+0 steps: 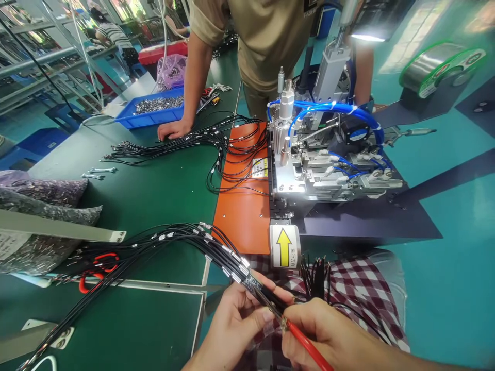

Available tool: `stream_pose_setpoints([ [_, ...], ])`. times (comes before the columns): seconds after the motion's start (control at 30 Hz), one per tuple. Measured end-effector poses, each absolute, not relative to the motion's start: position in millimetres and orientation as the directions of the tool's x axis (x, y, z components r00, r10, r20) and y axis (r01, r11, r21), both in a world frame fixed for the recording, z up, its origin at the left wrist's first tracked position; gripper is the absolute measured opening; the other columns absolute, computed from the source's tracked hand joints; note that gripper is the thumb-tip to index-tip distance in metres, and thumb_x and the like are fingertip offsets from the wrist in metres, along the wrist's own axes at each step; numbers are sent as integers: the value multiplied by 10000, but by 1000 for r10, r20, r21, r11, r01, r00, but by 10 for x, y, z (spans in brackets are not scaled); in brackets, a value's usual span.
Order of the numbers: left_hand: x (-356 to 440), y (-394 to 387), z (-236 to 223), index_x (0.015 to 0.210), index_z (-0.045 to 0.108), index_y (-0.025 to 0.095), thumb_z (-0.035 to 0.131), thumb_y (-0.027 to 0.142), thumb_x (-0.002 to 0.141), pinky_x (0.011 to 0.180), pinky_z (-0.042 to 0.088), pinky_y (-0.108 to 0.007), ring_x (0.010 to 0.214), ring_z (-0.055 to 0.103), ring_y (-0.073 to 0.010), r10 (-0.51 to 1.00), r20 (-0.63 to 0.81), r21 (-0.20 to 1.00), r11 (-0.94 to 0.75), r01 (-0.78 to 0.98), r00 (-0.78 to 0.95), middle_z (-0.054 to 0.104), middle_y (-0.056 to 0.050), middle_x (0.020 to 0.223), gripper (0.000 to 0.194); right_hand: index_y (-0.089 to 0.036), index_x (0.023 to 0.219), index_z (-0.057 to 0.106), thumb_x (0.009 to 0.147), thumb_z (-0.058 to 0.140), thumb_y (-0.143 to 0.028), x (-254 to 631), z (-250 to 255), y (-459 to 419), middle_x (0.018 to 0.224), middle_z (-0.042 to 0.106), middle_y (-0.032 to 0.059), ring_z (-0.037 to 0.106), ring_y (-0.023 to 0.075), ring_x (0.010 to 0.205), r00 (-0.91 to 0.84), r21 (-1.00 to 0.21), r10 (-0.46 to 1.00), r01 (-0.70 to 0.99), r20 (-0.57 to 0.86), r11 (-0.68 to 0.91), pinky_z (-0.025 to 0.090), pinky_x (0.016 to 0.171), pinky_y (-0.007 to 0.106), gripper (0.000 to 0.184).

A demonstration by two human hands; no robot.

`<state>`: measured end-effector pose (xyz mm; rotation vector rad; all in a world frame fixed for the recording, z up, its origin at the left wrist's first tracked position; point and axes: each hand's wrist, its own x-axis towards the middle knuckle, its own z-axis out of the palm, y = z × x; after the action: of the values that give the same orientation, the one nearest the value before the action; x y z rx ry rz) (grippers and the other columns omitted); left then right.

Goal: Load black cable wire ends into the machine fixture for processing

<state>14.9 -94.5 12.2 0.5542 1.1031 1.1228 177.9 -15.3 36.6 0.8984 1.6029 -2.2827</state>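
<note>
At the bottom centre, my left hand (235,319) is closed around a bundle of black cables (189,236) with silver and white sleeves along it. Clear wrap seems to circle the bundle just ahead of my fingers. My right hand (325,330) grips a red-handled tool (309,348); its thin metal end lies against the bundle by my left thumb. My fingers partly cover that end, so its exact kind is unclear. From my hands the bundle arches left over the green table (162,201). Red-handled scissors (98,270) lie among the cables at left.
A machine (301,170) with blue air tubes and an orange plate (242,219) stands ahead. Another person's hand (176,129) rests by a second cable bundle (154,149). A blue tray (152,111), wrenches (98,173), bags of small parts (42,232) and a solder spool (435,67) surround it.
</note>
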Motion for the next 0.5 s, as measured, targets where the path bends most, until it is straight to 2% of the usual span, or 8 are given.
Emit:
stream_pose_setpoints([
  [0.07,135,-950,113,975,602,182,737,241,774,821,498,-329,947,671,-234,910,-414,826,389,-408,29,731,-98,1006,250,-184,596,404,789,524,-330,1785,330,-187,525,371,-67,327,62,482,-775,-768,186,504,-604,-396,224,450,206,271],
  [0.3,106,-965,94,968,611,190,742,206,764,857,493,-343,979,663,-240,911,-411,828,394,-400,46,736,-74,974,243,-176,570,394,843,535,-319,1743,369,-84,513,300,-72,267,63,502,-834,-842,158,493,-529,-221,191,452,208,339],
  [0.5,76,-992,80,1001,609,201,696,235,812,874,488,-359,1010,652,-237,916,-392,830,390,-399,82,732,-66,968,211,-177,560,383,845,571,-360,1736,402,-75,516,331,-73,291,55,484,-822,-808,126,497,-555,-317,194,445,210,387],
])
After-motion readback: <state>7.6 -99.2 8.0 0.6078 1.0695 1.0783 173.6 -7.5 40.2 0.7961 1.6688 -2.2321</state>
